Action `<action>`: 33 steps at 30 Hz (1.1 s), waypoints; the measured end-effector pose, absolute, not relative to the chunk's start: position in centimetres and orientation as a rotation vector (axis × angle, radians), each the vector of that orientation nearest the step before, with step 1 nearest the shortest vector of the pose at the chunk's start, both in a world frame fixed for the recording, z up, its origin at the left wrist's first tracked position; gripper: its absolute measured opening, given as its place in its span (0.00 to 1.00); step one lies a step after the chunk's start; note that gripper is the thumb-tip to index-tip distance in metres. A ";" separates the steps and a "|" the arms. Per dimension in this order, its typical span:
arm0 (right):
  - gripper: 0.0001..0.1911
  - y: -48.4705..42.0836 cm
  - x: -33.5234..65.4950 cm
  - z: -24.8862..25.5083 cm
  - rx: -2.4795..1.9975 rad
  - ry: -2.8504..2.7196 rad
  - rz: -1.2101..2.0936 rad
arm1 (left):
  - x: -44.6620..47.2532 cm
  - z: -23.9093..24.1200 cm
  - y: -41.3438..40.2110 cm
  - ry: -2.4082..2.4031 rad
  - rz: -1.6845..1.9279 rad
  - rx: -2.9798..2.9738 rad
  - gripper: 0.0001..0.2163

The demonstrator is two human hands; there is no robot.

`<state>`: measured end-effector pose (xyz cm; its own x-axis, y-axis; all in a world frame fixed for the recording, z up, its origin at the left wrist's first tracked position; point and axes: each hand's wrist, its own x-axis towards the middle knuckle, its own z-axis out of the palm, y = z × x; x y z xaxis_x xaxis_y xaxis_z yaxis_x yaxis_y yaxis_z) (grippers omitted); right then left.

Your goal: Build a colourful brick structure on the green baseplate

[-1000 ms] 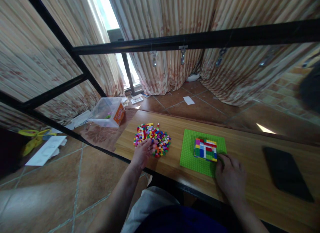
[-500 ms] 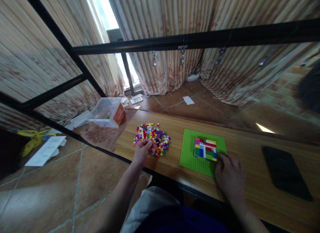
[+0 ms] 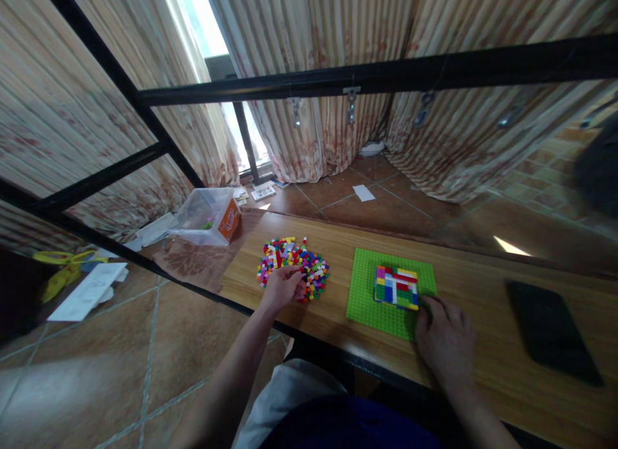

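Observation:
A pile of small multicoloured toy bricks (image 3: 316, 269) lies on the wooden table. My left hand (image 3: 284, 287) is at its near side, thumb and fingertips pinched together low over the bricks; anything between them is too small to make out. To the right lies a green studded baseplate (image 3: 364, 294). On it sits a flat, layered rectangular brick build (image 3: 396, 287) in red, white, blue, yellow and green. My right hand (image 3: 445, 336) covers the baseplate's near right corner, fingers curled and closed at its edge, fingertips close beside the build.
A dark phone-like slab (image 3: 553, 330) lies on the table (image 3: 487, 307) at the right. Beyond the left end, a clear plastic box (image 3: 200, 220) with an orange label stands on the floor. A black metal bar (image 3: 290, 87) crosses in front of the curtains.
My left hand has shifted slightly right and deeper over the brick pile, with its fingers turned toward the bricks. My right hand, the baseplate and the build have stayed put.

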<state>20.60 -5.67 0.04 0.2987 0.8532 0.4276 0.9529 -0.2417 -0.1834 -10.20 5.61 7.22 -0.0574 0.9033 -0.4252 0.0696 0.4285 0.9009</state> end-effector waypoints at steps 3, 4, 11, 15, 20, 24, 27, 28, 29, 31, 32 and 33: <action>0.16 -5.7 20.6 0.1 -2.162 -1.612 -0.334 | -10.3 7.3 5.8 1.507 0.825 0.949 0.12; 0.16 -5.7 20.6 0.1 -2.161 -1.614 -0.331 | -10.4 7.3 5.8 1.513 0.824 0.967 0.12; 0.16 -5.6 20.5 0.1 -2.166 -1.610 -0.313 | -10.7 7.0 6.1 1.528 0.874 1.046 0.08; 0.15 -5.7 20.4 0.3 -2.166 -1.611 -0.315 | -10.4 7.1 5.8 1.464 0.951 1.115 0.13; 0.15 -5.6 20.2 0.6 -2.183 -1.605 -0.318 | -8.8 7.4 4.9 1.293 0.979 1.212 0.16; 0.15 -5.6 20.0 0.8 -2.213 -1.589 -0.307 | -6.3 7.1 4.3 1.215 0.907 1.287 0.12; 0.15 -5.6 20.0 0.9 -2.211 -1.577 -0.284 | -4.1 6.7 4.2 1.162 0.863 1.371 0.11; 0.15 -5.6 19.9 0.9 -2.207 -1.576 -0.277 | -3.3 6.6 4.3 1.145 0.847 1.422 0.11; 0.15 -5.6 19.9 0.9 -2.204 -1.577 -0.273 | -2.6 6.5 4.5 1.134 0.834 1.476 0.11; 0.15 -5.6 19.9 1.0 -2.202 -1.577 -0.270 | -1.3 6.5 4.8 1.122 0.811 1.582 0.12; 0.14 -5.5 19.9 1.0 -2.203 -1.576 -0.270 | -0.7 6.5 5.0 1.122 0.806 1.633 0.12; 0.14 -5.5 19.9 1.0 -2.205 -1.574 -0.270 | -0.2 6.5 5.2 1.125 0.804 1.685 0.13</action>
